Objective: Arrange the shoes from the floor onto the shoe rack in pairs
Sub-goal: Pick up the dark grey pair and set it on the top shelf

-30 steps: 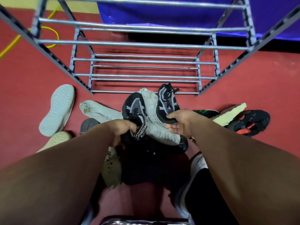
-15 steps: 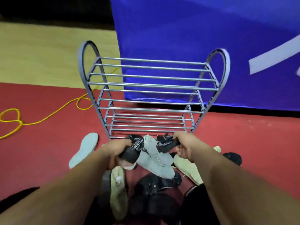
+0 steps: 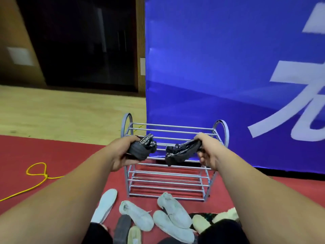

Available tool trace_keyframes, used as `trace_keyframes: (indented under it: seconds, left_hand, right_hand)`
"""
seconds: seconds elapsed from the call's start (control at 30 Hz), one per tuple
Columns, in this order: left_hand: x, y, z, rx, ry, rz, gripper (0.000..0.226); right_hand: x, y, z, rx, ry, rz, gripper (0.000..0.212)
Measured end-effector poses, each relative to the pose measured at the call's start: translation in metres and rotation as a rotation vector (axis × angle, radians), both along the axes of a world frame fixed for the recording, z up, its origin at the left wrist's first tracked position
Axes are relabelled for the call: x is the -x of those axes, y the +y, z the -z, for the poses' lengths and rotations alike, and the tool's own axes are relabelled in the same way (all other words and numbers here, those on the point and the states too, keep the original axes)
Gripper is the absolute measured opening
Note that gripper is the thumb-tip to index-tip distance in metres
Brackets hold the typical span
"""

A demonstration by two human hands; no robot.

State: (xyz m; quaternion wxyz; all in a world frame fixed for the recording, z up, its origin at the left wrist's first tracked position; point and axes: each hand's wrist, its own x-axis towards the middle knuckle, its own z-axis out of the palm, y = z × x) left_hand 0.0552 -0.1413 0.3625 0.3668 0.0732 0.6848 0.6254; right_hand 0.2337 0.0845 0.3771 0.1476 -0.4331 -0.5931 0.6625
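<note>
A grey metal shoe rack (image 3: 221, 131) with bare tube shelves stands on the red floor in front of me. My left hand (image 3: 121, 152) grips a black knit shoe (image 3: 142, 148) at the rack's left side, level with the upper shelves. My right hand (image 3: 207, 152) grips the matching black shoe (image 3: 181, 152) by its heel at the right side, its toe hanging down. Several pale shoes (image 3: 174, 212) lie on the floor below the rack, some sole up.
A blue banner (image 3: 228, 67) stands right behind the rack. A yellow cable (image 3: 35, 173) loops over the red floor (image 3: 35, 155) at the left. More shoes, dark and cream, lie at the bottom edge by my knees. Wooden flooring stretches beyond at the left.
Both hands have lifted the two black shoes from the pile on the floor up to the height of the rack's upper shelves. My view has tilted up and back.
</note>
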Motion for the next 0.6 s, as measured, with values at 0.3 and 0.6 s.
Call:
trace_keyframes:
  seconds: [0.3,0.6]
  left_hand:
    - [0.039,0.023,-0.005,-0.21,-0.085,-0.191,0.028]
    - [0.087,0.065,0.039,-0.258,-0.178,-0.236,0.018]
  right_hand:
    - [0.048,0.004,-0.011,0.113,0.236,0.111,0.017]
    - [0.107,0.028,0.04,0.264,0.33,0.182,0.023]
